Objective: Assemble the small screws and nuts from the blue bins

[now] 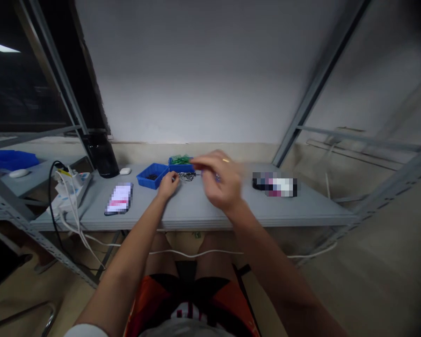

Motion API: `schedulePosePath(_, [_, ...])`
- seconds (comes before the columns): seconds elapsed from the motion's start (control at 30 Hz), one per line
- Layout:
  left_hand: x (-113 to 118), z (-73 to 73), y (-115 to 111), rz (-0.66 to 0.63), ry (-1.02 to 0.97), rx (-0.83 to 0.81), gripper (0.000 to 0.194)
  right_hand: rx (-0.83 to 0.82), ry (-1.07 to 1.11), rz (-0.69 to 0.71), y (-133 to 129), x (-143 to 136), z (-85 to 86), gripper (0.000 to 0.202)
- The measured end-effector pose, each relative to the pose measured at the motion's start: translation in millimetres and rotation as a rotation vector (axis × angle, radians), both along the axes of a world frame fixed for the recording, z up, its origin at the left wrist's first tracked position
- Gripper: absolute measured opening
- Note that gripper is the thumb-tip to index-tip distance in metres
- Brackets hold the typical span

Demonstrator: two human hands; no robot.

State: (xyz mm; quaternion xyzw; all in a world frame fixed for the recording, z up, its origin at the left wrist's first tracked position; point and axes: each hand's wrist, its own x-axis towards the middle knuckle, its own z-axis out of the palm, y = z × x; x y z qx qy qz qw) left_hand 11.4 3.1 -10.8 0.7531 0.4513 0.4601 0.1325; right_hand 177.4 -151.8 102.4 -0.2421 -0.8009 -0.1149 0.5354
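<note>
My left hand (168, 185) rests on the table at the front right corner of a blue bin (144, 180) with small dark parts in it. Its fingers are curled into a pinch beside a pile of thin, dark metal pieces (187, 177); what they grip is too small to make out. Raised above the table, my right hand (220, 180) wears a ring and is partly blurred by motion. Its fingers are bent and pressed together, hiding anything held. Behind the pile, a second blue bin (175, 168) holds green pieces (179, 159), partly covered by the right hand.
A phone (119, 199) with a lit screen lies at left, near a white earbud case (125, 171), a black jar (103, 157) and a white power strip (68, 194) with cables. A pixelated dark object (275, 186) sits at right. Metal shelf posts frame the grey table (259, 210).
</note>
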Motion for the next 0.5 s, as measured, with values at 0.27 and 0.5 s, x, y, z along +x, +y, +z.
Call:
schedulePosePath(0.27, [-1.1,-1.9,5.0,0.032,0.088,0.062,0.016,-0.586,0.003,-0.235,134.5,-6.3,-100.2,0.026])
schedulePosePath(0.5, [0.0,-1.4,4.6,-0.015,0.067,0.081,0.018,-0.597,-0.085,-0.242,136.3,6.6,-126.5,0.021])
